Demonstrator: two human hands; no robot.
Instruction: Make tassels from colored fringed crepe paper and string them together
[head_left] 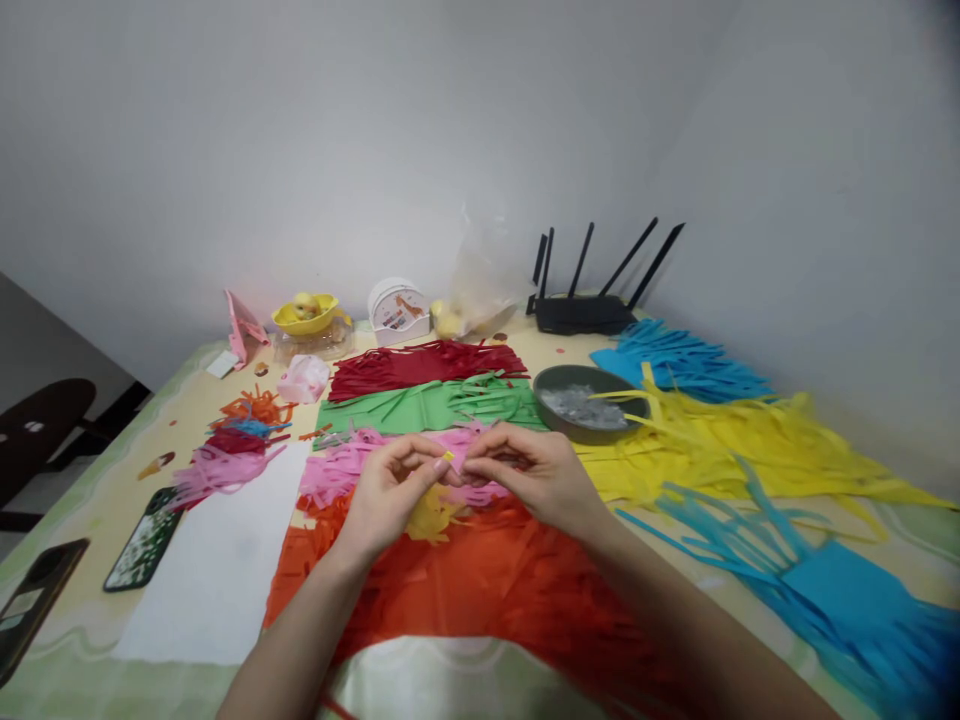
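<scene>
My left hand [390, 490] is closed in a pinch, with a bit of yellow paper [448, 456] showing at its fingertips. Close beside it, my right hand [536, 475] is pinched too; what lies between its fingers is too small to make out. Under the left hand a tuft of yellow paper strips [435, 518] shows; whether it joins the held bit I cannot tell. Below both hands lies fringed orange paper [450, 580], with pink fringed paper [341, 468] just beyond. Green fringed paper [397, 408] and dark red fringed paper [420, 368] lie further back.
On the right are a grey bowl [555, 380] of clear bits, yellow fringe [757, 440] and blue fringed paper [847, 590]. A black router [585, 316] stands behind. To the left lie white paper [217, 570], mixed strips [225, 465] and a phone case [146, 540].
</scene>
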